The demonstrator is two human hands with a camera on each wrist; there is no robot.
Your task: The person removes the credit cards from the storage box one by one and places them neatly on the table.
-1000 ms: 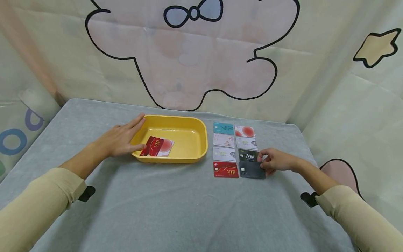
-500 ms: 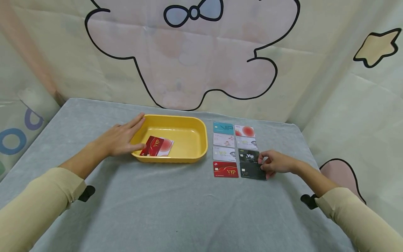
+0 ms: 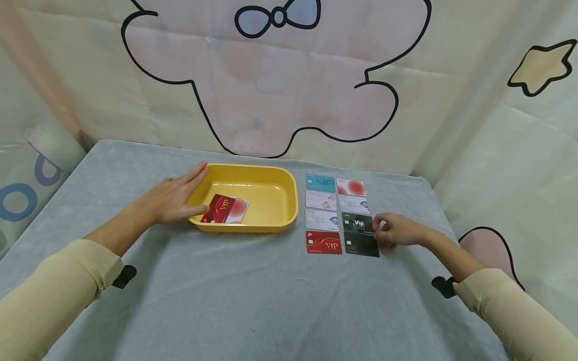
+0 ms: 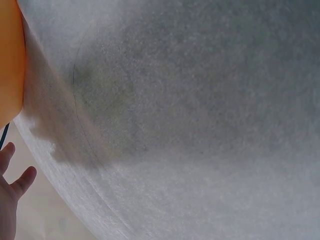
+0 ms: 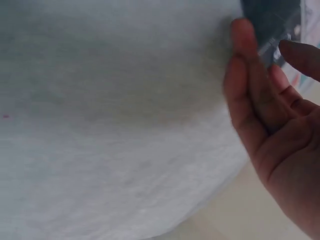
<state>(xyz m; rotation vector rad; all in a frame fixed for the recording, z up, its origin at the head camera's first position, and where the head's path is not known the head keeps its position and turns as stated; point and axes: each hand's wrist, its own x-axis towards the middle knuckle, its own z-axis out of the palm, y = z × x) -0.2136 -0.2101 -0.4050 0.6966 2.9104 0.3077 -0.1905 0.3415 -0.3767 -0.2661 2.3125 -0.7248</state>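
My left hand (image 3: 173,200) rests on the left end of a yellow plastic tray (image 3: 275,229), fingers stretched to the back corner and thumb over the front rim. Inside lie a red VIP card (image 3: 218,209) and a white card with a pink circle (image 3: 239,210), partly beneath it. At the right, a black VIP card (image 3: 361,244) lies flat at the near end of a column of cards. My right hand (image 3: 397,231) is at its right edge, fingers loosely bent. The right wrist view shows the thumb apart from the other fingers, beside the dark card (image 5: 272,20).
Two columns of cards lie right of the tray, including a teal card (image 3: 320,183), another red card (image 3: 323,242) and a second black card (image 3: 356,223). Grey cloth (image 3: 253,301) covers the table, and a printed curtain (image 3: 271,100) hangs behind it.
The near black card, raised in my right fingers at first, now lies flat below the other black card. My right hand has let go and shifted slightly right. The left hand stays put.
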